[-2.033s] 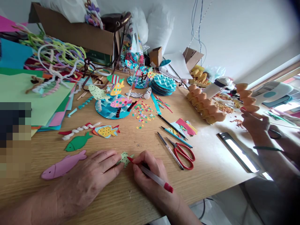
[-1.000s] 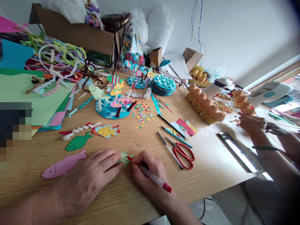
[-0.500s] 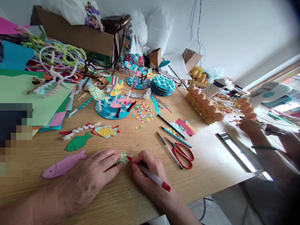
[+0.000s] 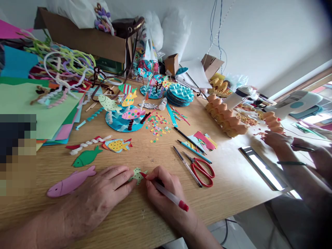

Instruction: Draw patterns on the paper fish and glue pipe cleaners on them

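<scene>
Right hand (image 4: pixel 162 188) clamped round red pen (image 4: pixel 167 194), fingers curled tight on the barrel. The red end points back toward the wrist and the tip is down on the small green paper cutout (image 4: pixel 138 175). Left hand (image 4: pixel 103 193) lies flat, palm down, fingers stretched out and closed on nothing, with its fingertips pressing the cutout's left edge onto the wooden table (image 4: pixel 233 193). The cutout sits flat between the two hands, near the table's front edge, touching the left fingertips on one side and the pen tip on the other. It looks spotted; the exact shape is too small to tell.

Pink paper fish (image 4: pixel 70 185) lies just left of the left hand, its tail close to the knuckles. Green paper fish (image 4: pixel 85 157) is behind it, apart from it. Yellow spotted fish (image 4: pixel 118 145) is further back. Red scissors (image 4: pixel 202 167) lie right of the right hand, near it but not touching. Paper confetti (image 4: pixel 157 126) is scattered mid-table, beside a blue wave disc (image 4: pixel 121 122) with fish mounted on it.

At far right, another person's hand (image 4: pixel 277 140) holds an orange egg-carton strip (image 4: pixel 273 122), well apart from the cutout.
</scene>
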### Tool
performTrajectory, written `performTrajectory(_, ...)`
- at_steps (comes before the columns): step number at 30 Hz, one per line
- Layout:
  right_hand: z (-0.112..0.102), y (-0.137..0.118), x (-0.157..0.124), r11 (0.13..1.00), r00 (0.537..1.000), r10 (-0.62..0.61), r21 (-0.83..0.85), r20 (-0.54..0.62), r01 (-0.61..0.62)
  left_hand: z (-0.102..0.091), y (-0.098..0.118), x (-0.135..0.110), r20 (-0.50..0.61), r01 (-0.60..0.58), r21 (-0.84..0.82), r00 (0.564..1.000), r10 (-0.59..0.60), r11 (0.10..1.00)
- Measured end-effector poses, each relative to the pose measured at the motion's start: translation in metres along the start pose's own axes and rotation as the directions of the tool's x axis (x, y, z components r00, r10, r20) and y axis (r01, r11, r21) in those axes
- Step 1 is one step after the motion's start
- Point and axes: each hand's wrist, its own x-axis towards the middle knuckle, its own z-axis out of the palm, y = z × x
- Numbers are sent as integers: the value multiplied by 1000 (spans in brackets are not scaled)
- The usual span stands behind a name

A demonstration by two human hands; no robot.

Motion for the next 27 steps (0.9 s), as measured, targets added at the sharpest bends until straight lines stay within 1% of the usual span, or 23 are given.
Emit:
performTrajectory(3,0,0,0,1000,1000,7,-5,12,-7,-3,1,2,-7,-10,18,1000,10,1000)
performTrajectory(7,1,2,-1,1000,1000,-7,4,-7,7,-5,2,4,-36,-13,34,999,14,999)
performTrajectory(11,2,3,0,1000,1000,-18,13,-14,18,-2,2,3,-34,-18,44,999,20,999)
performTrajectory(15,2,2,-1,1000,1000,-4,6,-14,4,0,1,0,-80,-11,38,997,14,999)
performTrajectory(20,2,3,0,1000,1000,4,1,-3,-4,2,-1,-3,-11,-23,5,1000,23,1000)
performTrajectory(27,1,3,-1,1000,1000,-6,-3,-6,6,6,-1,-7,0,7,-29,1000,-7,1000)
